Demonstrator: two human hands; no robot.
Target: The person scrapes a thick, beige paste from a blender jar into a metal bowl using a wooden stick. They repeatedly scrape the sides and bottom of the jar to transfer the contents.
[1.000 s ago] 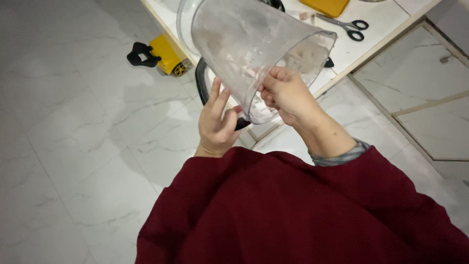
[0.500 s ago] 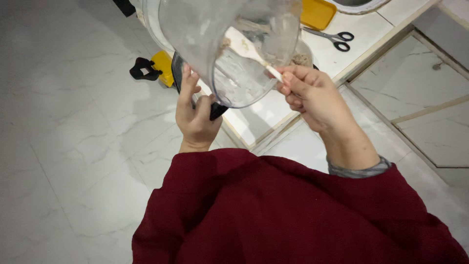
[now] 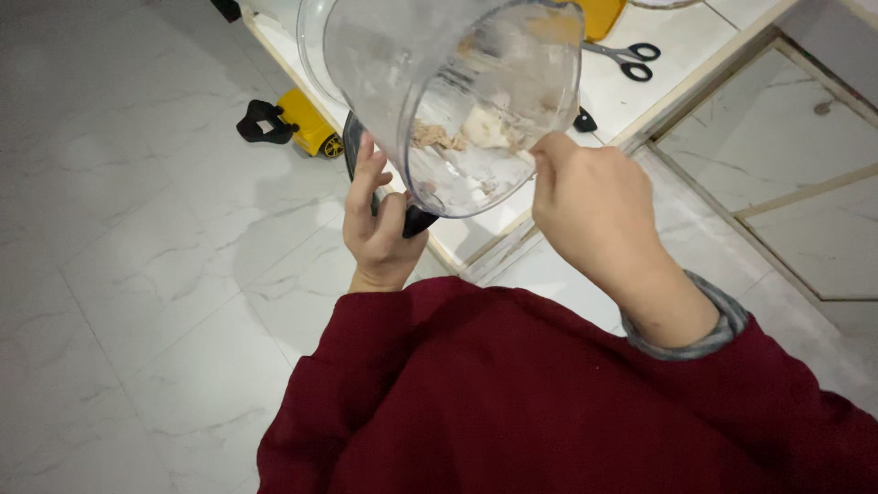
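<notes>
My left hand (image 3: 377, 229) grips the black handle of a clear plastic blender jug (image 3: 430, 82), which is tipped with its open mouth toward me. Beige paste (image 3: 430, 137) clings to the inside wall. My right hand (image 3: 594, 206) is at the jug's rim, closed on a pale spatula (image 3: 485, 123) whose blade reaches into the jug; its handle is hidden in my fist. Both arms wear dark red sleeves.
A white counter (image 3: 631, 101) lies beyond the jug, with black-handled scissors (image 3: 626, 59) and a yellow container (image 3: 599, 16) on it. A yellow and black tool (image 3: 293, 128) lies on the white marble floor. A cabinet door (image 3: 805, 183) is at the right.
The jug has tilted further toward me and moved closer. My right hand has pushed the spatula deeper into the jug, and more paste shows inside.
</notes>
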